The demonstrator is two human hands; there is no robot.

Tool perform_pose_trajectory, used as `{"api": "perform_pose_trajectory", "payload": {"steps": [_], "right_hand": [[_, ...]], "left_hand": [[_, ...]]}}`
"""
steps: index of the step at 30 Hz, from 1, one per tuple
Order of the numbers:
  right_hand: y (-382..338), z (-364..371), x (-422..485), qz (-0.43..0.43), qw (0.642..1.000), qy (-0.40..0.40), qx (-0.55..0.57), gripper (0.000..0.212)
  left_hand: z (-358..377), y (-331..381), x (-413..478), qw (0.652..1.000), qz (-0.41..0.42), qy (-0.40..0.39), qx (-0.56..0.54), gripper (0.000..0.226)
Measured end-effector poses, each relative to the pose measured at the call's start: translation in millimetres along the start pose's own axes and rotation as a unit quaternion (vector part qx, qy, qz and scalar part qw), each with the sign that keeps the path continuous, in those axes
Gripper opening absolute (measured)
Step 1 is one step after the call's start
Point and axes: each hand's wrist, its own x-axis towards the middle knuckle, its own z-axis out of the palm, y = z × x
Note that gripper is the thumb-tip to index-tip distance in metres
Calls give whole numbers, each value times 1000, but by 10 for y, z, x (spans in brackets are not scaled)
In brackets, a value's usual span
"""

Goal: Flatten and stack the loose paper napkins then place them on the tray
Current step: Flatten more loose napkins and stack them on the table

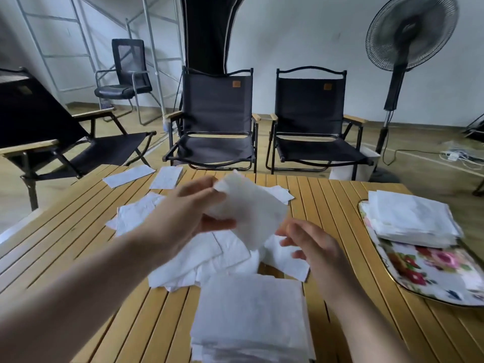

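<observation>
White paper napkin (251, 213), limp and creased, hangs above the middle of the slatted wooden table (78, 231) in the head view. My left hand (193, 205) pinches its upper corner between thumb and curled fingers. My right hand (309, 247) sits just beside its lower edge with the fingers loosely bent. Blur hides whether they have caught the paper, so I cannot tell.

The step in hand, as I judge it, is spreading this one sheet. I would take the opposite corner with the right hand, pull gently until the creases open, and avoid tugging hard, since thin tissue tears. Then I would lay it square on the flattened stack (251, 310) at the near edge, matching corners before pressing down.

Beneath the hands lies the loose pile (209, 260), unsorted. Two single napkins (128, 175) rest near the far left corner. By the right edge, the floral tray (432, 271) already carries a finished stack (413, 218) at its far end.
</observation>
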Motion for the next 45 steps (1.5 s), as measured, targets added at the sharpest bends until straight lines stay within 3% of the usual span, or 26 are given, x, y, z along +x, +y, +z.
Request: {"api": "perform_pose_trajectory", "payload": {"steps": [3,6,8,10,14,21,25,29,33,41,45], "right_hand": [[-48,-70,-97,31,993,-65,99,68],[-42,-92,-166,67,988,-61,125,45],[-18,-91,-196,94,990,-41,94,22],[-1,-80,-235,107,993,-55,11,13],[-5,5,-294,114,971,-131,-165,19],[38,52,-274,117,958,-150,-217,20],[186,46,-189,95,959,-78,-253,46],[280,-36,11,59,978,41,-196,23],[433,-96,215,67,983,104,-133,16],[600,100,541,80,985,109,-111,13],[662,148,667,86,986,96,-102,9]], "left_hand": [[181,-177,-293,999,-40,-21,2,12],[213,-335,-461,994,-65,-33,79,11],[190,-408,-558,983,-103,-54,139,14],[147,-455,-641,964,-151,-80,204,18],[55,-550,-717,927,-209,-111,291,21],[-85,-640,-598,901,-235,-114,346,26],[-222,-642,-393,881,-188,-88,426,28],[-517,-594,170,854,-66,-15,515,8],[-936,-551,993,802,18,16,596,14],[-1591,-710,2464,689,-71,85,716,51],[-1825,-912,2867,668,-92,123,729,52]]}}
